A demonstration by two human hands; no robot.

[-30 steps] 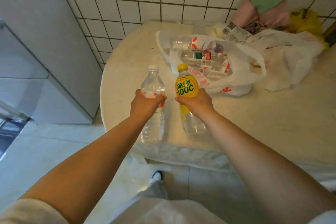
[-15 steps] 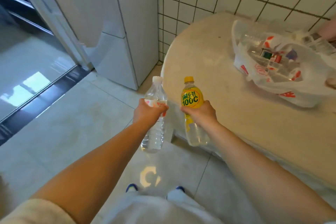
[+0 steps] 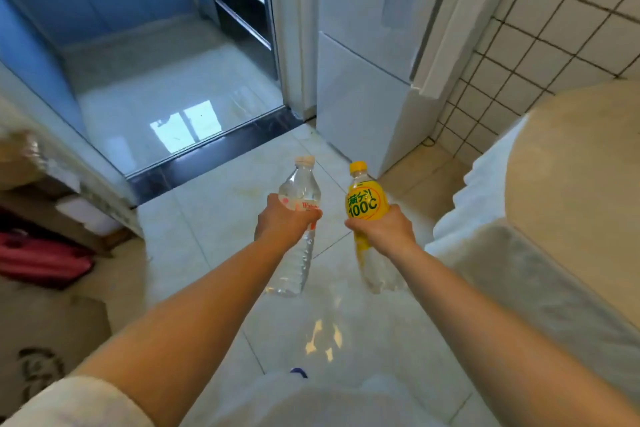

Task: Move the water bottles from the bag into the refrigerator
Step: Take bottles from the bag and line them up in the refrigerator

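Two bottles ride upright, caps pointing far: the left hand [image 3: 285,220] is wrapped around a clear plastic water bottle with a pale cap [image 3: 298,218], and the right hand [image 3: 382,230] is wrapped around a yellow-labelled plastic bottle with a yellow cap [image 3: 366,204]. Far and slightly right of both stands the tall white refrigerator [image 3: 360,80], doors seemingly closed, though glare blurs the seams. With the right hand nearer it, neither is free for a door.

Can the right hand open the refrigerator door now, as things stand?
Probably not yet. The right hand grips the yellow bottle, the left hand grips the clear bottle, and the refrigerator stands closed farther ahead. Nothing on the floor blocks the way to it.
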